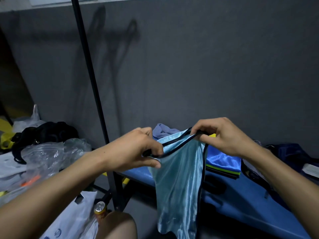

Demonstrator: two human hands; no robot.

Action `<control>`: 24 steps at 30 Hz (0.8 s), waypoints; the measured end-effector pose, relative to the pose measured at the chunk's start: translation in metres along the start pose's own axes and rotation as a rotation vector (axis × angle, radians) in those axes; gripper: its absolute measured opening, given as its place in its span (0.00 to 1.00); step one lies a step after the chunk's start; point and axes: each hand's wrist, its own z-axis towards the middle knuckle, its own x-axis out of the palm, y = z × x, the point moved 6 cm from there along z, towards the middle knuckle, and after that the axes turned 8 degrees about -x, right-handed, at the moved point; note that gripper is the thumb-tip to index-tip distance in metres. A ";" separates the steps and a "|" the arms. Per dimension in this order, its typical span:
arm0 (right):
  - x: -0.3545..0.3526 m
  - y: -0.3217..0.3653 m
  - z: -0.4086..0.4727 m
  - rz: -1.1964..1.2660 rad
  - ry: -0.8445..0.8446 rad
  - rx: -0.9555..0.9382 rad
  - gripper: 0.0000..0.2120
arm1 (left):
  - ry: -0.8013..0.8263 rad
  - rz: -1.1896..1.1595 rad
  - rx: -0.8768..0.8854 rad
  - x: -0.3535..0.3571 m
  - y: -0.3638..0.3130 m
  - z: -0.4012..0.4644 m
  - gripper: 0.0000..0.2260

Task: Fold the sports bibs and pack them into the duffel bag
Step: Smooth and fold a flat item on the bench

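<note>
Head view: a shiny light-blue satin sports bib with dark navy edging (pixel 177 183) hangs in the air between the person's 2 hands, its lower part drooping down in front of a blue padded bench (pixel 245 200). The left hand (pixel 138 150) is raised palm-inward at the bib's upper left edge; its fingers (pixel 155 149) are curled and pinch the navy trim against the thumb, which lies under the cloth. The right hand (pixel 222 137) is just beside it, slightly higher, knuckles up, wrist bent down; its fingers (pixel 200 135) curl round the dark strap at the bib's top right corner. Both forearms reach in from the lower corners and converge toward the middle, and the trim runs in a slack curve from one grip to the other.

Behind the held bib, on the bench, lies a folded stack of royal-blue bibs with yellow-green and dark layers beneath (pixel 222 164). A crumpled lavender cloth (pixel 164 131) sits at the wall behind the hands. A dark navy bag (pixel 291 152) rests at the bench's right end. At left lie clear plastic bags (pixel 51 152), a black bundle of fabric (pixel 43 133) and a black metal pole (pixel 89 69) rising upward. A drink can (pixel 99 207) stands near the person's knee.
</note>
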 end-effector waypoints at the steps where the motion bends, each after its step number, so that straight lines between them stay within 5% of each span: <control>1: -0.003 -0.002 0.001 0.015 -0.011 0.016 0.11 | 0.067 -0.086 0.000 0.002 -0.003 -0.002 0.10; 4: -0.007 -0.008 0.004 0.030 -0.012 0.042 0.13 | 0.118 -0.099 0.021 0.002 -0.005 -0.006 0.08; 9: -0.007 -0.009 -0.002 0.081 0.007 0.050 0.10 | -0.177 0.399 0.137 -0.029 0.002 0.002 0.12; 12: -0.004 0.000 -0.007 0.198 0.025 0.044 0.08 | -0.230 0.474 0.119 -0.053 0.010 0.011 0.14; 20: -0.002 0.008 -0.011 0.454 0.082 0.070 0.04 | 0.108 -0.215 -0.061 -0.069 0.026 0.026 0.07; 24: -0.008 0.010 -0.013 0.523 0.140 0.070 0.03 | 0.157 -0.307 -0.098 -0.073 0.036 0.026 0.06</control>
